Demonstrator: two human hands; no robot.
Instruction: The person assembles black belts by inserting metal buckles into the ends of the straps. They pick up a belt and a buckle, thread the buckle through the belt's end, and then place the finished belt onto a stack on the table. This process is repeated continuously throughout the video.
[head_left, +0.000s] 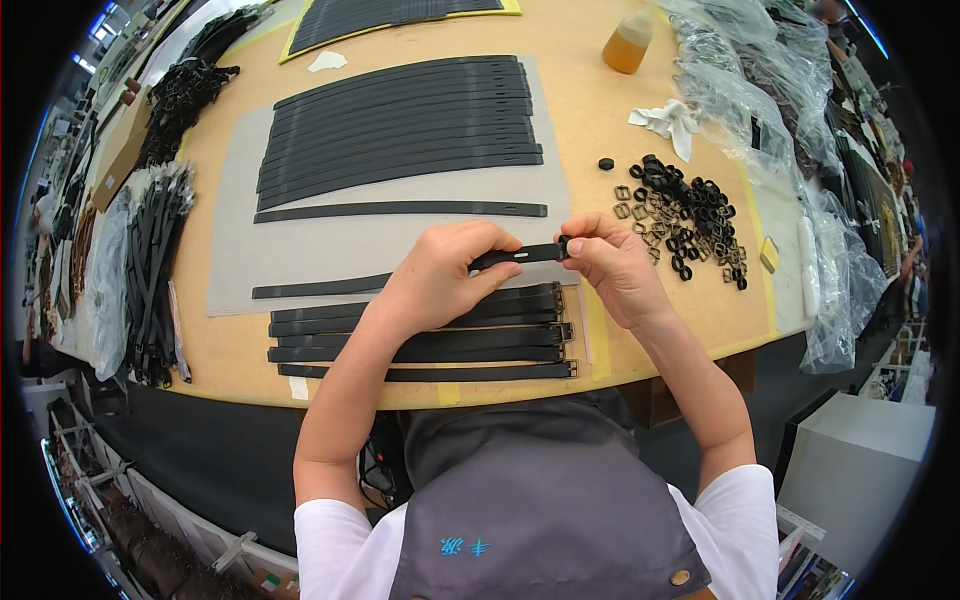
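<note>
A black belt strap (325, 287) lies across in front of me, its slotted right end lifted off the table. Near the slot, my left hand (440, 272) pinches the strap between thumb and fingers. My right hand (618, 268) is closed at the strap's tip on a small black loop (565, 243), partly covered by the fingertips. Below my hands, several belts with buckles (420, 347) lie side by side, buckle ends to the right. Beyond my hands a single strap (400, 210) lies apart from the overlapping row of black straps (400, 125).
On the right are heaps of black loops (690, 195) and metal buckles (655, 230), a white cloth (668, 120) and a bottle of amber liquid (627, 45). Clear plastic wrapping (730, 75) lines the right edge. Bundled belts (155, 270) lie at the left edge.
</note>
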